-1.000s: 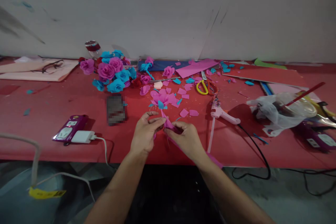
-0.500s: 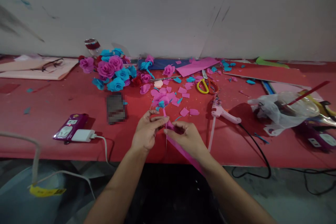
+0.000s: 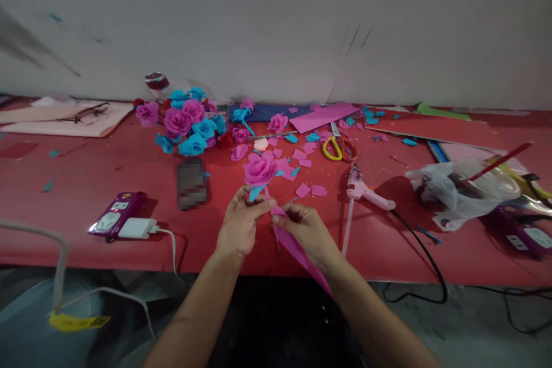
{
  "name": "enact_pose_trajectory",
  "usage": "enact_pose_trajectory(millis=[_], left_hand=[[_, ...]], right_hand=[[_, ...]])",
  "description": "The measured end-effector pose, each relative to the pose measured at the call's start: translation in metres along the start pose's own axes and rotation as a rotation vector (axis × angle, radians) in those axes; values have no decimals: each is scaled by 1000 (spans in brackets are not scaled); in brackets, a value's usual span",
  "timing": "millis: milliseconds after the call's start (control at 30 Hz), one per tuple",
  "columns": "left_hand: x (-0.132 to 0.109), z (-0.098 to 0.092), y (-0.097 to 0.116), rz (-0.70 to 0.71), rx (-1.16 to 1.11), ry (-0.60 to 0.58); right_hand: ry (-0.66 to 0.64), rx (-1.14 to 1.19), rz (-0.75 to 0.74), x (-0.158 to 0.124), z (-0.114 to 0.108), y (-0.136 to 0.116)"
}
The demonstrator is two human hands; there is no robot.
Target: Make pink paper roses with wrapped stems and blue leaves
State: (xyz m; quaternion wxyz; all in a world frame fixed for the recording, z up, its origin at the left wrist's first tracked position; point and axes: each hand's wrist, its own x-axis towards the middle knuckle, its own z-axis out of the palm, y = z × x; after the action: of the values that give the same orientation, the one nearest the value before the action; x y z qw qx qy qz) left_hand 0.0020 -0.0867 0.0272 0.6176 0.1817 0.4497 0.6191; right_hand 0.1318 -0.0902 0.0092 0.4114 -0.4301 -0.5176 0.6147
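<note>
Pink strip (image 3: 301, 253) partly behind right hand (image 3: 308, 234)

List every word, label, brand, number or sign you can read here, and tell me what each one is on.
No text is readable.
Yellow strip-shaped tag by the pale cable: dark markings, too blurred.
Gold-coloured mark on the glossy purple socket block at left: too small.
Dark rectangular object: pixelated, nothing legible.

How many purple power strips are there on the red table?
2. One power strip, with a white charger, lies left of the left hand; another power strip lies far right, beside the plastic bag. More may be hidden under clutter.
</note>
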Motion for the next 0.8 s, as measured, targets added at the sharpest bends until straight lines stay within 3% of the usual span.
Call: enact_pose_trajectory(millis=[200,367,500,633,700,800], left_hand=[[1,2,-5,80,-67,119],[3,1,-8,128,-35,162],[4,-4,-6,59,15,46],[5,-10,1,-101,91,-121],[6,-11,5,-129,110,-124],[8,-12,9,-127,126,-84]], right_hand=[[150,-440,-230,-8,10,1],[144,-626,-307,-12,14,1],[125,-464,-213,-11,13,3],[-2,-5,-4,-6,8,8],[-74,157,60,-4,5,11],[-104,203,87,-1,2,12]])
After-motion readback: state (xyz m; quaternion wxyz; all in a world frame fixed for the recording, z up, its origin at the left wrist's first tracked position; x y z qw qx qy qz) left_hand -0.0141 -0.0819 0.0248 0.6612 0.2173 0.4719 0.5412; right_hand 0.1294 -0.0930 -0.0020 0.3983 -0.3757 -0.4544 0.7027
